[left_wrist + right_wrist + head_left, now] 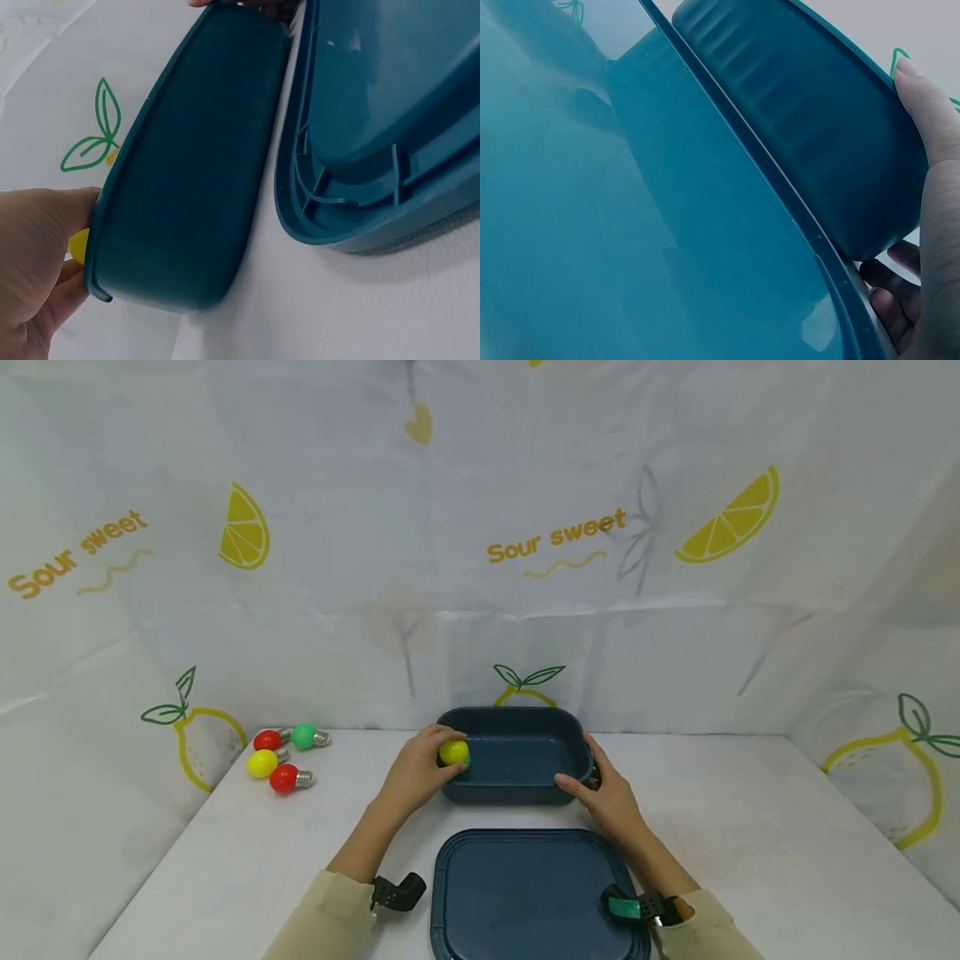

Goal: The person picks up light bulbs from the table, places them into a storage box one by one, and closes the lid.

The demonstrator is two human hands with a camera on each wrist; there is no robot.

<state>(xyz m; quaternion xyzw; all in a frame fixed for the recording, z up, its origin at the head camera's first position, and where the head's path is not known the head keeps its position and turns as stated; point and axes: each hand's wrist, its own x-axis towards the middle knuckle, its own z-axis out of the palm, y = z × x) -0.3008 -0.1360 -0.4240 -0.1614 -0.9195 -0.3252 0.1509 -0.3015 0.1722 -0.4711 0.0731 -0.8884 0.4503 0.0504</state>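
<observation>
My left hand (pixel 414 770) pinches a yellow light bulb (pixel 454 752) at the left end of a dark blue box (pixel 510 795), its base hidden by the hand. A bit of green shows by the thumb tip. In the left wrist view, the yellow bulb (pixel 78 246) peeks out between thumb and fingers, behind the box rim. My right hand (pixel 613 800) grips the right end of the box, thumb at the front rim. Fingers (pixel 889 300) of that hand reach low around the box corner in the right wrist view.
A dark blue lid (pixel 532 893) lies flat in front of the box, below my wrists. Back left on the white table (pixel 750 843) are two red bulbs (pixel 283 779), a yellow bulb (pixel 262 764) and a green bulb (pixel 303 736). A printed cloth hangs behind.
</observation>
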